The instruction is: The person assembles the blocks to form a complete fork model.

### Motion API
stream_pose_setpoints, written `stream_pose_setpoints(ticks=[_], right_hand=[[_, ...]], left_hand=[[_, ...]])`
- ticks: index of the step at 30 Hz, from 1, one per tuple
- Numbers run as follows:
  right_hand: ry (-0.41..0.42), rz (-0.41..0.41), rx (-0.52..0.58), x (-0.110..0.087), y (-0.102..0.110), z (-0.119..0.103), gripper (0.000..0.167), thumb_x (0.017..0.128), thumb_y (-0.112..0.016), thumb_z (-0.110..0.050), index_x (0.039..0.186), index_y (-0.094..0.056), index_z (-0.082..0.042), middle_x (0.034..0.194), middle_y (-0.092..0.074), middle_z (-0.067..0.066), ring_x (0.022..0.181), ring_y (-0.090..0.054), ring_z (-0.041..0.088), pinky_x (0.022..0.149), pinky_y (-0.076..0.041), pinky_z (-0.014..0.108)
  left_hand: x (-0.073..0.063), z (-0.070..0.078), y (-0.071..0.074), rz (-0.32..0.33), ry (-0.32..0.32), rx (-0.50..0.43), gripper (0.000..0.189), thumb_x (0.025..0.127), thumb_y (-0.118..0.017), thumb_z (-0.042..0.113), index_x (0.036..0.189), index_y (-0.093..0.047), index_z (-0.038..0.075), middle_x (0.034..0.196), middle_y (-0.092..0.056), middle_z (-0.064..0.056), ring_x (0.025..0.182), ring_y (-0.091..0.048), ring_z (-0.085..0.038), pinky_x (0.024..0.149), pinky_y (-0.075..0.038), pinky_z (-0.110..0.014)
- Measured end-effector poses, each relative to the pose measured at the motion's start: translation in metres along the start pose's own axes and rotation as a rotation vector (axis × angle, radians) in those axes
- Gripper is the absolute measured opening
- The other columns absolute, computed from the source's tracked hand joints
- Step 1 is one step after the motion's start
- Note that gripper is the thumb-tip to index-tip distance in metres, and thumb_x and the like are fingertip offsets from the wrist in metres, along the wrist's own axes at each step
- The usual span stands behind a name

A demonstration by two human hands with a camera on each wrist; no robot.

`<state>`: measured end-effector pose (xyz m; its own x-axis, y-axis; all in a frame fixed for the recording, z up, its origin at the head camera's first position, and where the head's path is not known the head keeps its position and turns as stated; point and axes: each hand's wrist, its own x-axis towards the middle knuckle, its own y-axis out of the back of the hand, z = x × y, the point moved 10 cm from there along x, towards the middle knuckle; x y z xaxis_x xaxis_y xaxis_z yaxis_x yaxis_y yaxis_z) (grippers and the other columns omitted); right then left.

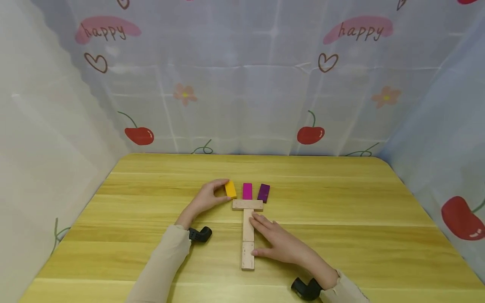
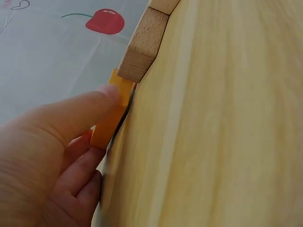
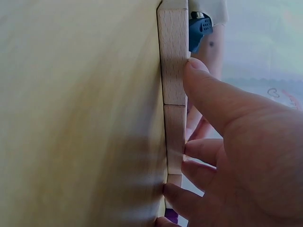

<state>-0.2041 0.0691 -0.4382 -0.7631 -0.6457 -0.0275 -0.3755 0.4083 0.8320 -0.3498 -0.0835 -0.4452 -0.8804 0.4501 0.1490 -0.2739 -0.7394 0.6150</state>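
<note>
My left hand (image 1: 207,197) pinches a yellow block (image 1: 230,190) between thumb and fingers, at the left end of a plain wooden crosspiece block (image 1: 242,205). Beyond that crosspiece lie a pink block (image 1: 247,191) and a slanted purple block (image 1: 263,192). Two more plain blocks, an upper one (image 1: 248,227) and a lower one (image 1: 248,261), run end to end toward me, forming a T with the crosspiece. My right hand (image 1: 284,244) touches these two from the right, fingers extended; its thumb meets the lower block (image 3: 173,52) in the right wrist view.
The blocks lie on a wood-grain table (image 1: 341,219). Behind it hangs a printed curtain (image 1: 242,105) with cherries and hearts. A black wrist camera (image 1: 201,234) sits on the left wrist, another black camera (image 1: 306,289) on the right.
</note>
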Motion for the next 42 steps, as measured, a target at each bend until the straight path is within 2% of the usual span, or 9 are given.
stream_pose_setpoints(ticks=[10, 18, 31, 39, 42], right_hand=[[-0.009, 0.003, 0.001, 0.000, 0.000, 0.001, 0.080, 0.088, -0.060, -0.047, 0.149, -0.025, -0.009, 0.155, -0.012, 0.007, 0.137, -0.017, 0.031, 0.107, -0.014, 0.052], [-0.015, -0.007, 0.016, 0.001, 0.000, 0.001, 0.079, 0.088, -0.060, -0.046, 0.149, -0.024, -0.010, 0.155, -0.012, 0.006, 0.137, -0.016, 0.030, 0.107, -0.014, 0.052], [-0.014, -0.005, 0.018, 0.000, 0.001, 0.001, 0.080, 0.089, -0.060, -0.047, 0.150, -0.023, -0.010, 0.155, -0.011, 0.006, 0.137, -0.016, 0.030, 0.107, -0.014, 0.052], [0.000, 0.002, 0.013, 0.001, 0.001, 0.001, 0.080, 0.089, -0.058, -0.048, 0.150, -0.024, -0.010, 0.155, -0.012, 0.006, 0.137, -0.017, 0.030, 0.107, -0.014, 0.053], [0.003, -0.005, 0.010, 0.000, 0.000, 0.001, 0.080, 0.089, -0.058, -0.049, 0.150, -0.024, -0.010, 0.155, -0.012, 0.007, 0.137, -0.017, 0.030, 0.107, -0.015, 0.053]], left_hand=[[-0.001, 0.002, -0.003, -0.016, -0.028, 0.029, 0.060, 0.084, -0.073, 0.015, 0.136, -0.047, 0.000, 0.140, -0.043, -0.013, 0.130, -0.036, -0.027, 0.105, -0.028, -0.037], [-0.003, 0.004, -0.001, 0.038, -0.057, 0.033, 0.059, 0.082, -0.075, 0.014, 0.134, -0.050, 0.002, 0.135, -0.048, -0.013, 0.126, -0.040, -0.028, 0.105, -0.028, -0.038], [-0.004, 0.004, -0.004, 0.008, -0.047, 0.024, 0.055, 0.084, -0.072, 0.015, 0.134, -0.051, 0.005, 0.136, -0.048, -0.010, 0.128, -0.039, -0.027, 0.105, -0.028, -0.039], [-0.008, 0.005, -0.002, -0.009, -0.056, 0.014, 0.068, 0.083, -0.074, 0.023, 0.141, -0.043, 0.006, 0.151, -0.021, -0.016, 0.135, -0.022, -0.035, 0.105, -0.023, -0.052], [-0.011, 0.003, -0.001, -0.011, -0.041, 0.001, 0.069, 0.084, -0.072, 0.027, 0.143, -0.041, 0.008, 0.152, -0.019, -0.015, 0.136, -0.020, -0.034, 0.104, -0.023, -0.053]])
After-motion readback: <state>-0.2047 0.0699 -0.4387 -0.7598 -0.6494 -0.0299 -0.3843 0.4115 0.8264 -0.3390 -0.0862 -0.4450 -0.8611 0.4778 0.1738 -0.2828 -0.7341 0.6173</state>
